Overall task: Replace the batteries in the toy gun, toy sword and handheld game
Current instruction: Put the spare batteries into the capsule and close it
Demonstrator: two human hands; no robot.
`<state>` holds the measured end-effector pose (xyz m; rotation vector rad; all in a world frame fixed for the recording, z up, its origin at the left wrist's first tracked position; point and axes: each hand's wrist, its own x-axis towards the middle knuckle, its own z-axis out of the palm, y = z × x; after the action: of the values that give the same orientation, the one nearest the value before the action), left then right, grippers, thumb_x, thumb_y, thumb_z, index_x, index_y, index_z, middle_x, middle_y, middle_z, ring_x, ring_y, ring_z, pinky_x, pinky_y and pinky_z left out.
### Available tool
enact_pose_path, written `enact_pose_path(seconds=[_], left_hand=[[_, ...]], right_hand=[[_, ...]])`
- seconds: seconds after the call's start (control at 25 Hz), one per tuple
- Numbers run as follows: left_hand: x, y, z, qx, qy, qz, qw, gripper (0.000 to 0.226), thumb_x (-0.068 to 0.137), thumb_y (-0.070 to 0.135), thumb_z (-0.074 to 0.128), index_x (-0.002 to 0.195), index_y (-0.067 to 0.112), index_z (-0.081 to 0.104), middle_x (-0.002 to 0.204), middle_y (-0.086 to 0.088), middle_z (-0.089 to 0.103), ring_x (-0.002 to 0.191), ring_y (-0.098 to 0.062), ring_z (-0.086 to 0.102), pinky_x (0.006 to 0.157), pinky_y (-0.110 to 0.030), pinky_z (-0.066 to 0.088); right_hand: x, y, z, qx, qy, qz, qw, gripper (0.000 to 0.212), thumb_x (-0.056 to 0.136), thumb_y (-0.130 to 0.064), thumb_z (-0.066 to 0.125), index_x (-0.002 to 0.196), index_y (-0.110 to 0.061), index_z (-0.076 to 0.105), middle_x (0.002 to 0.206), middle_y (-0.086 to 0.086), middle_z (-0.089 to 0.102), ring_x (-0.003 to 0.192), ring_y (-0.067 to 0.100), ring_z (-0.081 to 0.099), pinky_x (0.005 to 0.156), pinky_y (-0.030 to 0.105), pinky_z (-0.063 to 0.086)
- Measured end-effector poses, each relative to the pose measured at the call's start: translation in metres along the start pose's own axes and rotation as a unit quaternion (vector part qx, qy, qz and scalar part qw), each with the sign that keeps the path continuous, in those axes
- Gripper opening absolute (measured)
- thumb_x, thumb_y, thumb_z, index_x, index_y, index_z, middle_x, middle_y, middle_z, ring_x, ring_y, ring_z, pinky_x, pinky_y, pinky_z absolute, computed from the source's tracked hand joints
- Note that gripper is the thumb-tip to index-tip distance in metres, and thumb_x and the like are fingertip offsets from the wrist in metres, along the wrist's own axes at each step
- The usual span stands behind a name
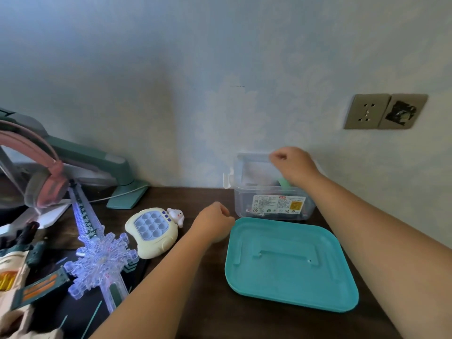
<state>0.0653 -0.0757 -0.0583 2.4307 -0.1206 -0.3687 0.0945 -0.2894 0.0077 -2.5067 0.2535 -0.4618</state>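
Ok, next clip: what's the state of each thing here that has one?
storage box: open, lid off.
teal lid: off, flat on the desk before the box.
toy sword: lying down, appears lit.
handheld game: face up.
toy gun: lying at the left edge, partly cut off.
left hand: fingers curled by the lid's corner; grip unclear.
right hand: fingers curled over the open box; grip unclear.
wall socket: nothing plugged in.

Table: I am watching a dark wooden table (pixel 203 302) carrying everything.
Teal lid (pixel 291 265): lying flat, serving as my landmark.
Clear box (pixel 271 204): standing just behind the lid.
Handheld game (pixel 152 231): lying left of the lid.
Toy sword (pixel 97 255): lying further left.
Toy gun (pixel 19 277): lying furthest left.
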Motion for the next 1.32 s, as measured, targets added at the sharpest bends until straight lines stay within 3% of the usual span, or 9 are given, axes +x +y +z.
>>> enact_pose_path(seconds=[0.08,0.16,0.28,0.44,0.64,0.76,0.92,1.12,1.32], left_hand=[[-0.006,-0.006,0.004,0.076,-0.041,-0.016,0.996,0.034,0.094,0.028,0.057,0.124,0.013,0.055,0.106,-0.004,0.066,0.083,-0.016,0.061,0.073,-0.028,0.052],[-0.012,-0.009,0.009,0.113,-0.071,-0.036,0.99,0.036,0.094,0.031,0.057,0.122,0.009,0.059,0.096,-0.005,0.067,0.076,-0.016,0.062,0.064,-0.025,0.051],[-0.023,-0.009,0.016,0.103,-0.051,-0.029,0.993,0.032,0.096,0.026,0.053,0.124,0.011,0.054,0.104,-0.005,0.064,0.075,-0.015,0.063,0.066,-0.027,0.055],[-0.038,-0.016,0.027,0.111,0.018,0.054,0.992,0.043,0.096,0.013,0.046,0.138,0.023,0.045,0.127,-0.005,0.062,0.106,-0.021,0.061,0.088,-0.036,0.053],[-0.062,-0.013,0.019,-0.038,-0.041,0.005,0.998,0.038,0.097,0.004,0.047,0.133,0.014,0.058,0.131,-0.012,0.06,0.106,-0.024,0.063,0.082,-0.029,0.055],[-0.075,-0.01,-0.017,-0.315,-0.13,-0.102,0.935,0.024,0.093,0.0,0.058,0.116,-0.004,0.065,0.102,-0.019,0.068,0.083,-0.025,0.068,0.063,-0.029,0.06],[-0.071,-0.014,-0.06,-0.37,-0.199,-0.043,0.907,0.039,0.093,-0.015,0.043,0.115,0.005,0.069,0.111,-0.02,0.069,0.091,-0.021,0.068,0.06,-0.025,0.059],[-0.05,0.015,-0.082,-0.344,-0.168,0.005,0.924,0.018,0.098,0.021,0.058,0.092,0.006,0.064,0.076,-0.005,0.073,0.054,-0.006,0.062,0.046,-0.016,0.047],[0.01,0.053,-0.075,-0.159,0.053,-0.001,0.986,0.048,0.095,0.05,0.055,0.076,0.005,0.056,0.079,-0.007,0.062,0.059,-0.02,0.048,0.052,-0.028,0.041]], right_hand=[[-0.027,0.003,-0.014,0.083,0.205,0.01,0.975,0.024,0.096,-0.024,0.044,0.103,-0.015,0.066,0.105,0.002,0.066,0.089,0.018,0.058,0.073,0.029,0.045],[-0.06,0.011,-0.025,0.077,0.263,0.031,0.961,0.02,0.096,-0.024,0.043,0.106,-0.018,0.059,0.1,-0.002,0.061,0.085,0.016,0.056,0.07,0.03,0.046],[-0.106,0.04,-0.028,-0.062,0.13,0.108,0.984,0.018,0.098,-0.023,0.038,0.102,-0.015,0.054,0.093,0.001,0.06,0.074,0.019,0.053,0.059,0.03,0.042],[-0.153,0.082,-0.025,-0.176,-0.099,0.255,0.946,0.026,0.094,-0.021,0.043,0.118,-0.014,0.051,0.105,0.006,0.061,0.086,0.021,0.058,0.069,0.032,0.05],[-0.182,0.075,-0.028,0.011,-0.014,0.298,0.954,0.023,0.091,-0.012,0.055,0.114,-0.016,0.055,0.099,0.002,0.057,0.074,0.012,0.051,0.055,0.025,0.04],[-0.183,0.066,-0.053,0.303,-0.011,0.403,0.864,0.02,0.092,-0.013,0.055,0.111,-0.007,0.059,0.098,0.014,0.062,0.085,0.022,0.062,0.062,0.032,0.054],[-0.187,0.064,-0.087,0.523,-0.079,0.348,0.774,0.02,0.094,-0.001,0.052,0.107,-0.005,0.066,0.104,0.021,0.066,0.096,0.026,0.066,0.061,0.029,0.061],[-0.149,0.056,-0.098,0.47,-0.024,0.239,0.849,0.011,0.089,-0.01,0.062,0.098,-0.008,0.066,0.067,0.004,0.059,0.054,0.01,0.053,0.047,0.02,0.042],[-0.074,0.053,-0.077,0.387,0.096,0.255,0.881,0.029,0.084,-0.029,0.072,0.101,-0.007,0.067,0.094,0.007,0.07,0.08,0.02,0.066,0.068,0.032,0.052]])
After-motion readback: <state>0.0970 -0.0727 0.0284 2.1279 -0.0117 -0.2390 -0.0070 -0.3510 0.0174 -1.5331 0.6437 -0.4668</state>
